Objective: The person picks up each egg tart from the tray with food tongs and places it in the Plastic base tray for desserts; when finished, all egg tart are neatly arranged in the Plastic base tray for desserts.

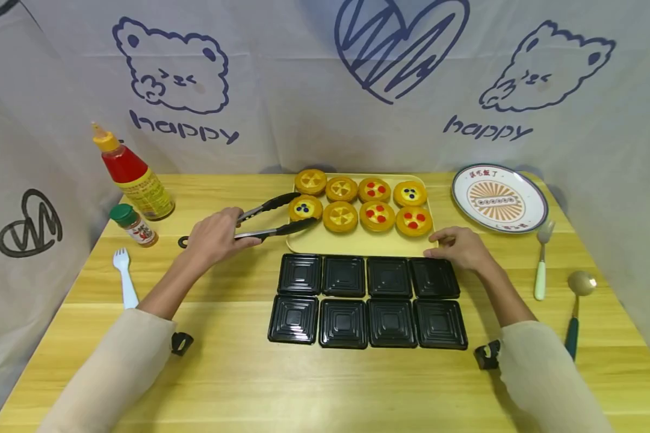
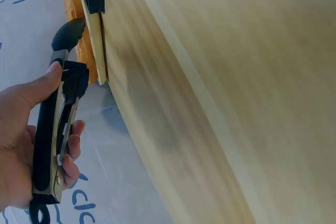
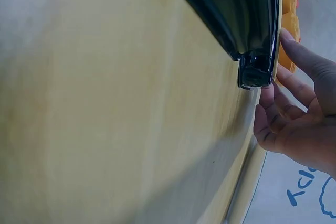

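Note:
My left hand (image 1: 213, 236) grips a pair of tongs (image 1: 281, 200) with black tips. In the head view their spread arms lie either side of an egg tart (image 1: 305, 208) with blueberries, at the front left of a pale yellow tray (image 1: 357, 245). Thumb and fingers wrap the black handles (image 2: 44, 145) in the left wrist view. Several more tarts, some topped with red pieces (image 1: 376, 215), sit in two rows on the tray. My right hand (image 1: 460, 246) pinches the tray's front right corner, thumb on the rim, beside the black square dishes (image 3: 256, 69).
Several black square dishes (image 1: 343, 322) stand in two rows before the tray. At the left are a sauce bottle (image 1: 146, 192), a green-capped jar (image 1: 135, 225) and a light blue fork (image 1: 124, 276). A plate (image 1: 533, 204), a fork (image 1: 541, 264) and a spoon (image 1: 576, 300) lie right.

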Action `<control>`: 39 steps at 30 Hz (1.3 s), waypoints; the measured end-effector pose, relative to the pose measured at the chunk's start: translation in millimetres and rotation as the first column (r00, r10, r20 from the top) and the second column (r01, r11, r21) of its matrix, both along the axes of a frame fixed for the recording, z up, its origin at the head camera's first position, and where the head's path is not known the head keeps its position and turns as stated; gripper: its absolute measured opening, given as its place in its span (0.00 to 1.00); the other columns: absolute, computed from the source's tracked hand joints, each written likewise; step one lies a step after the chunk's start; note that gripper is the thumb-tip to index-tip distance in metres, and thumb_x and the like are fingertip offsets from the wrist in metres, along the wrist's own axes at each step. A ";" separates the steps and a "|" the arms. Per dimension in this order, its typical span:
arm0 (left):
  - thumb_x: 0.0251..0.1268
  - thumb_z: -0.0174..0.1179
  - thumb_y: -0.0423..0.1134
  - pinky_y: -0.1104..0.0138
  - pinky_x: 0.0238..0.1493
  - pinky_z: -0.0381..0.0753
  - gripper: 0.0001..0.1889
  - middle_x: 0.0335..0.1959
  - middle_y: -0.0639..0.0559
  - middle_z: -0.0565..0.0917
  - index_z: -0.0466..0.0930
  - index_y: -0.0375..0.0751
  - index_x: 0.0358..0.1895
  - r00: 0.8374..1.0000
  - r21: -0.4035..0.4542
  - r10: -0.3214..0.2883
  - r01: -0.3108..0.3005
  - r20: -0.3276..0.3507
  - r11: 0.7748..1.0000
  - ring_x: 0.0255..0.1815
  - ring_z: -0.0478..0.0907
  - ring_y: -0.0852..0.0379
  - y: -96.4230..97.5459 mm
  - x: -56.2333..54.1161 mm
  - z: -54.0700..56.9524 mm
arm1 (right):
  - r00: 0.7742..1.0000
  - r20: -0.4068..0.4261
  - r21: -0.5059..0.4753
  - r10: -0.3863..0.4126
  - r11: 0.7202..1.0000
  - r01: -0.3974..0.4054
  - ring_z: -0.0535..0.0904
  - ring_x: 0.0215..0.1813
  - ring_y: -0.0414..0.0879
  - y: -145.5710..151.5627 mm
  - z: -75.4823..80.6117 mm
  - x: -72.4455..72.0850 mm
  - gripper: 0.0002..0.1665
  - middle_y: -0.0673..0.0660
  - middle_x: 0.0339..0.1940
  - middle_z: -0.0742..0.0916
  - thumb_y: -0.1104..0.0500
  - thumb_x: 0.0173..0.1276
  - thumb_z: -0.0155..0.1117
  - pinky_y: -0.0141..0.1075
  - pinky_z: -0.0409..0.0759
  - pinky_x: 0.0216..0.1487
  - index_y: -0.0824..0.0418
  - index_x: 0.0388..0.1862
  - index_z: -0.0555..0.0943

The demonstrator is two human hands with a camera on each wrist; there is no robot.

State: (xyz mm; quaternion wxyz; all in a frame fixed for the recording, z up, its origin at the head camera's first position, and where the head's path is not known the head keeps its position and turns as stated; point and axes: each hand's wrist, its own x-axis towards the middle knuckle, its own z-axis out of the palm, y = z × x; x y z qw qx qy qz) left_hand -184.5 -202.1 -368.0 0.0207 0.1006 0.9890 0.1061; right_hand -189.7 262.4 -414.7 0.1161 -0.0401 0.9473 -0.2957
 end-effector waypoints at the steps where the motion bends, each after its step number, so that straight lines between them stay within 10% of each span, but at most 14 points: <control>1: 0.54 0.65 0.59 0.59 0.27 0.74 0.32 0.38 0.42 0.80 0.73 0.34 0.50 1.000 -0.001 0.000 0.000 -0.007 1.000 0.32 0.76 0.48 -1.4 2.2 0.8 | 1.000 -0.001 0.001 0.002 1.000 -0.002 0.79 0.48 0.59 -0.1 0.0 0.0 0.29 0.69 0.49 0.83 0.48 0.57 0.71 0.45 0.79 0.44 0.67 0.51 0.80; 21: 0.49 0.69 0.58 0.59 0.34 0.75 0.36 0.41 0.42 0.82 0.75 0.34 0.56 0.982 0.052 -0.187 0.187 -0.001 0.981 0.33 0.74 0.52 -33.0 63.3 17.6 | 0.999 -0.032 -0.003 -0.007 1.000 0.007 0.79 0.43 0.55 0.8 -1.6 0.0 0.31 0.67 0.45 0.84 0.45 0.54 0.73 0.40 0.77 0.40 0.66 0.49 0.81; 39: 0.47 0.71 0.57 0.51 0.42 0.80 0.37 0.48 0.40 0.83 0.75 0.35 0.56 0.975 0.042 -0.221 0.219 0.033 0.975 0.44 0.81 0.46 -40.4 81.4 15.4 | 1.000 -0.013 0.015 0.003 1.000 -0.003 0.79 0.48 0.59 0.5 -1.0 -0.5 0.29 0.68 0.49 0.83 0.48 0.58 0.70 0.45 0.78 0.44 0.67 0.51 0.80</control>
